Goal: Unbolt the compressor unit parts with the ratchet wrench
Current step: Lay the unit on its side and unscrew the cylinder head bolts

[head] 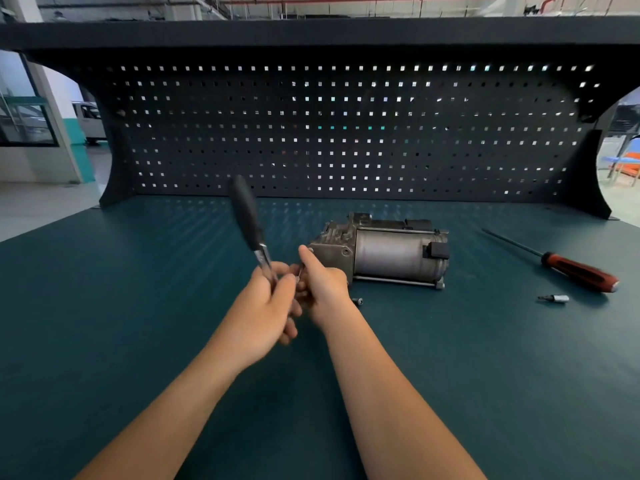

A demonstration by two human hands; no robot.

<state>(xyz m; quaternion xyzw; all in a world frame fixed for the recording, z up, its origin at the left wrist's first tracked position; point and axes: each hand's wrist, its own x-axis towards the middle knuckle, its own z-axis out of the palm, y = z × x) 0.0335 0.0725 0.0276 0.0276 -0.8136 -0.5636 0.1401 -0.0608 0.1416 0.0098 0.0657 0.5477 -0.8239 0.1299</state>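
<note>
The left hand [266, 303] gripped the wrench [247, 220] shaft, handle raised; the right hand [323, 289] pinched its head, near-left of the compressor [384, 252].

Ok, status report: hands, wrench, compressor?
Left hand grips ratchet wrench, handle up. Right hand at its head, grip unclear. Compressor just beyond, loose bolt beside it.

- compressor [388, 258]: dull grey metal, matt and a little worn, with a black plastic block on its side.
- ratchet wrench [247, 220]: matt black handle, rubber or plastic; the shaft is shiny metal.
- screwdriver [581, 273]: glossy red and black plastic handle, dark metal shaft.
- small bit [554, 298]: bright metal.
- table [138, 306]: dark green top, smooth and matt.
- pegboard [311, 133]: black painted metal, matt.
</note>
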